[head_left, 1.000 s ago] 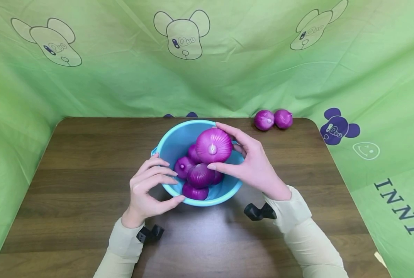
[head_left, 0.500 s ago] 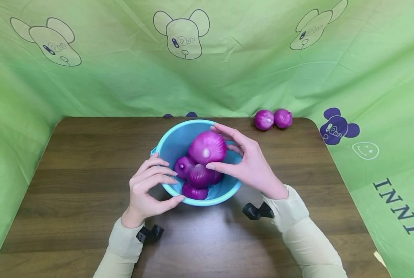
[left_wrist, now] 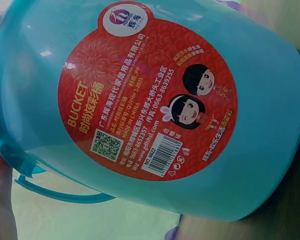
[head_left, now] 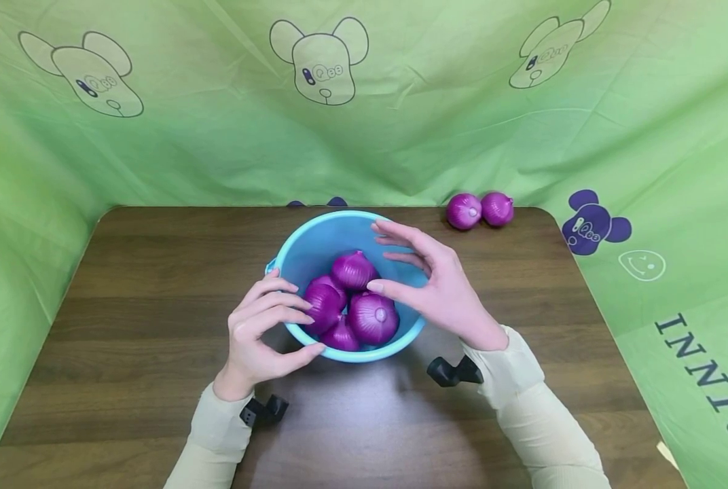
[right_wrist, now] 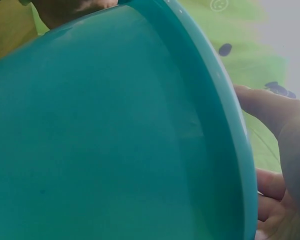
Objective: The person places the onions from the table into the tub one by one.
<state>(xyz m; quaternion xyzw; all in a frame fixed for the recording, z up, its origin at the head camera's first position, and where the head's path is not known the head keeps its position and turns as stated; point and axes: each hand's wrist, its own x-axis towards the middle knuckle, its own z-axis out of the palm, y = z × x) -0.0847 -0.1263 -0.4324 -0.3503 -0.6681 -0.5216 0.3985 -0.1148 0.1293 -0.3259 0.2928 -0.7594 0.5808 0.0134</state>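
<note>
A light blue bucket stands in the middle of the table with several purple onions inside it. My left hand holds the bucket's left rim, its fingers reaching over the edge and the thumb at the front rim. Over the right rim is my right hand, fingers and thumb spread apart with nothing between them. The left wrist view is filled by the bucket's side with a round red label. In the right wrist view, my right hand shows beyond the rim.
Two more purple onions, one beside the other, lie at the back right of the brown wooden table. A green printed cloth hangs behind and along the sides. The bucket's handle hangs at its side.
My right hand has lowered a large onion into the bucket and let it go. The onions inside have shifted. My left hand has stayed at the rim.
</note>
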